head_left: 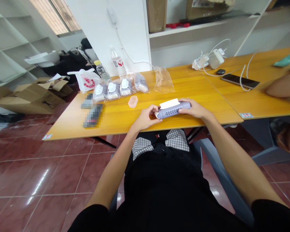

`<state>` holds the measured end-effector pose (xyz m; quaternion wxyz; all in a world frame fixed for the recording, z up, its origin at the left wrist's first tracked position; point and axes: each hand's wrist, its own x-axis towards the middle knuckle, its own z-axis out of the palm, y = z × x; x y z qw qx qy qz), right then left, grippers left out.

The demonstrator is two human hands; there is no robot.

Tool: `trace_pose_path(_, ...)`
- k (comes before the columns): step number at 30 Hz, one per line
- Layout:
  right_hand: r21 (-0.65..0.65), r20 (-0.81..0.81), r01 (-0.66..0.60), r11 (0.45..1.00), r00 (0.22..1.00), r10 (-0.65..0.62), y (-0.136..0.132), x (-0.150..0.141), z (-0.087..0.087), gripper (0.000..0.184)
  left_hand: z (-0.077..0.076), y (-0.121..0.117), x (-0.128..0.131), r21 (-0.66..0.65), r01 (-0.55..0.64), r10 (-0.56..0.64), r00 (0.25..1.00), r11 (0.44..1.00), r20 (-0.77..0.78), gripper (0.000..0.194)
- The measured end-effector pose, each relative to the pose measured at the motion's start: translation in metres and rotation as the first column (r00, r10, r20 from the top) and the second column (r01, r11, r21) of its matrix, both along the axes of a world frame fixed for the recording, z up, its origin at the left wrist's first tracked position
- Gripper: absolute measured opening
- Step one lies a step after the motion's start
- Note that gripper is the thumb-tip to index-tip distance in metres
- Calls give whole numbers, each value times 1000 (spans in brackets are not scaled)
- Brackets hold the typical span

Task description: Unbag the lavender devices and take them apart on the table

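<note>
A lavender, rounded device [172,111] with rows of small dark holes along its side is held level just above the table's near edge. A flat white piece [169,103] lies along its top. My left hand [146,118] grips its left end, thumb and fingers curled around the tip. At the other end, my right hand [192,109] is closed on the body, fingers on top and thumb in front. A small pink translucent cup [132,101] stands beyond my left hand. The device's exact kind is not clear.
Several similar units in plastic bags [113,90] line the table's [120,124] back left, near two bottles [118,62] and a white bag [85,80]. Behind the device lies a clear bag [163,80]. A phone [240,81], chargers [207,60] and another person's arm [284,85] are at right.
</note>
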<state>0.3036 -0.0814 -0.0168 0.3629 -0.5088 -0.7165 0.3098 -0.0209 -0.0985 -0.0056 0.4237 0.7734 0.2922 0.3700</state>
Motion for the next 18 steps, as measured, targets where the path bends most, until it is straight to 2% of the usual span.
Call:
trace_pose_path(6,-5,-62,-58,998,996,57,0,-1,2,69,-5,5,-1,-38,22,-19,996,999,91,47)
trace_pose_path(13,-42,-93,-44,998,995,40,-1,-2,3,74,-13,7,-1,53,-114,105,982,992,156,39)
trace_pose_path(18,-41,-92,-54,998,995,50,-3,-4,6,72,-7,4,-4,5,-21,21,995,1000,98,46)
